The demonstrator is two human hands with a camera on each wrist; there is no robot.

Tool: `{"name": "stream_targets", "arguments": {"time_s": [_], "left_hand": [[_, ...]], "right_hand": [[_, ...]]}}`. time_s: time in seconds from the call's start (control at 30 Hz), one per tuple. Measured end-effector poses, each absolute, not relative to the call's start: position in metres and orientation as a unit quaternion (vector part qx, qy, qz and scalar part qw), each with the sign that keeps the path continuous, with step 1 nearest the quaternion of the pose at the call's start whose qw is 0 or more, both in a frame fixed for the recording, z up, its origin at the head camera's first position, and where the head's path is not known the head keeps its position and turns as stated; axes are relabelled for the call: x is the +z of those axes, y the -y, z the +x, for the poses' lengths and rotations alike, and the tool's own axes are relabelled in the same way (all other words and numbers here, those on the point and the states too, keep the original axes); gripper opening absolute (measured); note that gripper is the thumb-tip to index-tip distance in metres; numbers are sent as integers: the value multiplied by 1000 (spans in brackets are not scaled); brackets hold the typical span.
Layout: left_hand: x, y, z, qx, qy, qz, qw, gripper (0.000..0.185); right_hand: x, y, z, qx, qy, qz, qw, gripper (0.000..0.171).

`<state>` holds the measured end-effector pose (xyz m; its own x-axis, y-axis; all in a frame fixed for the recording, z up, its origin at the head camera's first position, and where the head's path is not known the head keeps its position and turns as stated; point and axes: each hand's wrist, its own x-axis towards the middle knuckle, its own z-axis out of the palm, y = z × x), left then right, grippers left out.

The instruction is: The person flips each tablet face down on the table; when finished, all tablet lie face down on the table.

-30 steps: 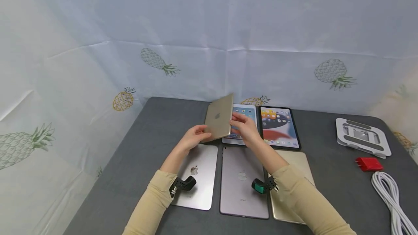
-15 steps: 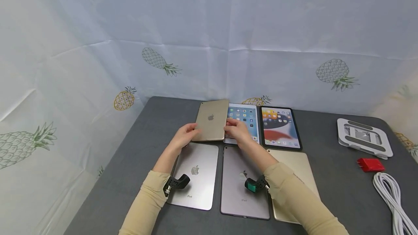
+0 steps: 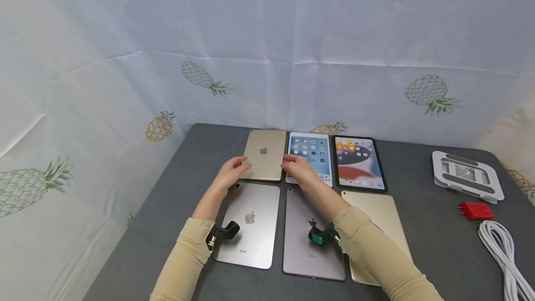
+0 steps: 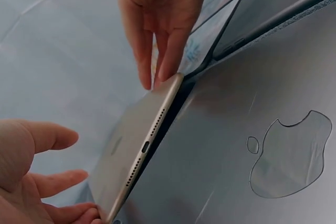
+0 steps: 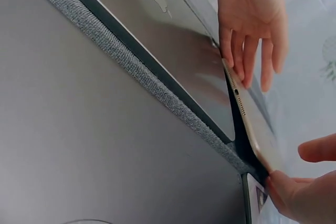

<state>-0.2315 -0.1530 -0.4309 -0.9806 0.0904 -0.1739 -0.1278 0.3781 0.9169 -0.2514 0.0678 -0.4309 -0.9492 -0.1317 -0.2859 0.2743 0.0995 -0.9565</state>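
Observation:
A gold tablet (image 3: pixel 264 154) lies back side up in the back left of the tablets on the table. At its left edge is my left hand (image 3: pixel 229 172); in the left wrist view its lower fingertips touch the edge while the thumb stands off. My right hand (image 3: pixel 298 168) touches the opposite edge with its fingertips, thumb apart from the tablet in the right wrist view. Just beside that hand lies a white-framed tablet (image 3: pixel 311 150) with its screen lit. Below the hands are a silver tablet (image 3: pixel 251 226) and a grey tablet (image 3: pixel 303 250), both face down.
A black-framed tablet (image 3: pixel 359 161), lit, lies at the back right of the group. Another gold tablet (image 3: pixel 382 217) sits partly under the right sleeve. Farther right are a white folded stand (image 3: pixel 466 176), a red charger plug (image 3: pixel 475 211) and a coiled white cable (image 3: pixel 499 245).
The gold tablet went from held tilted over the white-framed one down and left to lying flat. Both hands moved left with it, and their thumbs now stand off it.

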Motion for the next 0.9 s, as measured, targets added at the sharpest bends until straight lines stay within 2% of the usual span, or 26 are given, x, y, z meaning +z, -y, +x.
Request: {"name": "stream_targets", "arguments": {"time_s": [0.57,0.8,0.9], "left_hand": [[-434,147,-231,538,-840,-11,72,49],[-427,130,-226,523,-852,-14,-1,38],[-423,119,-224,554,-832,-3,-9,35]], "right_hand": [[-423,-75,-245,-649,-737,12,188,56],[-413,-85,-240,-634,-759,-18,147,51],[-407,-95,-238,-638,-759,-22,125,51]]}}
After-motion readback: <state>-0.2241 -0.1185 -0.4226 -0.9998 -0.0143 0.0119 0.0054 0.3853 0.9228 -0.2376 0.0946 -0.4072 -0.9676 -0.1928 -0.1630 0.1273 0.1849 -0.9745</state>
